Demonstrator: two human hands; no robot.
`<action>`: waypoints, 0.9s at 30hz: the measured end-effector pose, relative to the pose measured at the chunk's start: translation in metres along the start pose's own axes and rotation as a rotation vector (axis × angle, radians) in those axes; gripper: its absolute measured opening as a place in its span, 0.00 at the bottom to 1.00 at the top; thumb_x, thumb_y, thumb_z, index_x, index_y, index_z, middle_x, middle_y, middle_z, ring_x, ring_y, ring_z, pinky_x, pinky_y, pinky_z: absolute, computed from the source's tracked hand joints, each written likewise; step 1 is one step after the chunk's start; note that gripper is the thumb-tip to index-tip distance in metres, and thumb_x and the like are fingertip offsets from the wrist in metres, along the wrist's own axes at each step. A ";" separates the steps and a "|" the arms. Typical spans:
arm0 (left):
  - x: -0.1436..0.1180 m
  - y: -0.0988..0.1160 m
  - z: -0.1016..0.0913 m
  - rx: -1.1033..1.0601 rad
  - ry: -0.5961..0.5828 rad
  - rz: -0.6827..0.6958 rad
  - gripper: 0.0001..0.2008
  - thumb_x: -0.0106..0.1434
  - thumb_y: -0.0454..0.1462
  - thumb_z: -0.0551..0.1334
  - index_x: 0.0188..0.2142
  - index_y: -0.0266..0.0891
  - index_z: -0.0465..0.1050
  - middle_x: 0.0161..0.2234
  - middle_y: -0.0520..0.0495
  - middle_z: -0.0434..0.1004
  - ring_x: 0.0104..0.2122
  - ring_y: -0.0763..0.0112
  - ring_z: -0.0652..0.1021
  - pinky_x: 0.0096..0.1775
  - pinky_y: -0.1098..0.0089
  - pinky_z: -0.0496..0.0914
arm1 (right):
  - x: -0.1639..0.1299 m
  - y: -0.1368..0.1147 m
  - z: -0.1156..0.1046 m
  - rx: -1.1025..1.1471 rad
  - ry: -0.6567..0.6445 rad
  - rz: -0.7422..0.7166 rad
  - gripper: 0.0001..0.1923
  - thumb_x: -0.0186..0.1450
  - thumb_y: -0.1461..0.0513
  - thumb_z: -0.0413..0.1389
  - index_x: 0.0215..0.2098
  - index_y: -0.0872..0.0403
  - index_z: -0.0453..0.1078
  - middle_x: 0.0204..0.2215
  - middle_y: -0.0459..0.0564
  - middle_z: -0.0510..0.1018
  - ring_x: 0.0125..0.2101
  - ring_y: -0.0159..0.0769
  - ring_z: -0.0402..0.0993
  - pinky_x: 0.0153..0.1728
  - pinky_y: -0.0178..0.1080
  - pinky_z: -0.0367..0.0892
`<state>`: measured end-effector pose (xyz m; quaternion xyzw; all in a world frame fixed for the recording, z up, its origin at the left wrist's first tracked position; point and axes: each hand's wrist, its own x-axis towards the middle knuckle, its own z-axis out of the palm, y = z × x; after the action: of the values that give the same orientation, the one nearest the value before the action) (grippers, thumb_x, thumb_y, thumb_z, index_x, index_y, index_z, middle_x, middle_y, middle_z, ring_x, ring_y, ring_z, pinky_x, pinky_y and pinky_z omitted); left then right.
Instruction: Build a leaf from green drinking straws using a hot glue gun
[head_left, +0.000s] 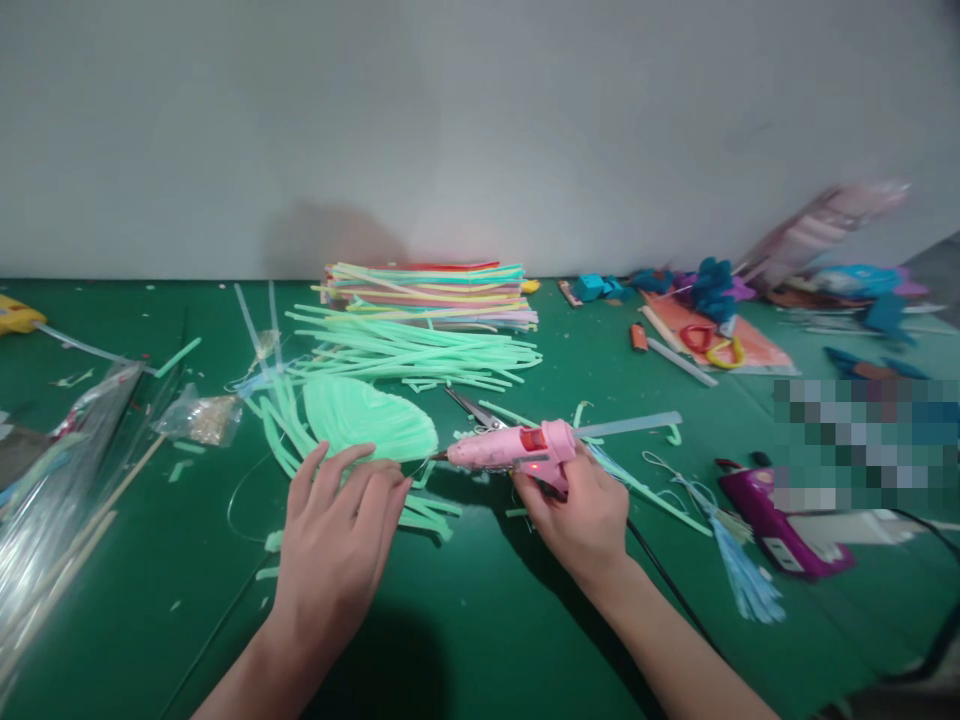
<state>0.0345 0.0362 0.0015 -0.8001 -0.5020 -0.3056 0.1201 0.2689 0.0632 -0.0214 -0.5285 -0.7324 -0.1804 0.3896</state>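
My right hand (581,510) is wrapped around the handle of a pink hot glue gun (510,448), which has a clear glue stick (630,424) in its back and a small red light on. Its nozzle points left, close to the edge of a mint-green leaf-shaped piece (367,415) made of pipe cleaners laid side by side. The fingers of my left hand (337,525) are bent over the lower edge of that piece, gripping it; the thumb is hidden. Loose green pipe cleaners (427,515) lie under and beside the left hand. Behind the gun are partly covered scissors (476,408).
Behind the work lie green pipe cleaners (420,345) and a multicoloured bundle (427,290) against the wall. At left are clear plastic wrap (82,490), sticks and a small bag (202,415). At right are a blue tassel (742,570), a purple device (780,530) and a lighter (638,337).
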 end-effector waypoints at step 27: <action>0.000 -0.001 0.001 0.006 -0.010 0.004 0.02 0.64 0.31 0.62 0.37 0.37 0.72 0.36 0.45 0.82 0.46 0.52 0.77 0.56 0.46 0.63 | 0.002 -0.005 -0.002 0.024 0.012 -0.066 0.09 0.65 0.61 0.56 0.28 0.51 0.61 0.23 0.47 0.76 0.21 0.33 0.72 0.22 0.33 0.62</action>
<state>0.0343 0.0367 0.0003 -0.8023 -0.5018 -0.3000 0.1206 0.2651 0.0614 -0.0183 -0.4984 -0.7490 -0.1876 0.3941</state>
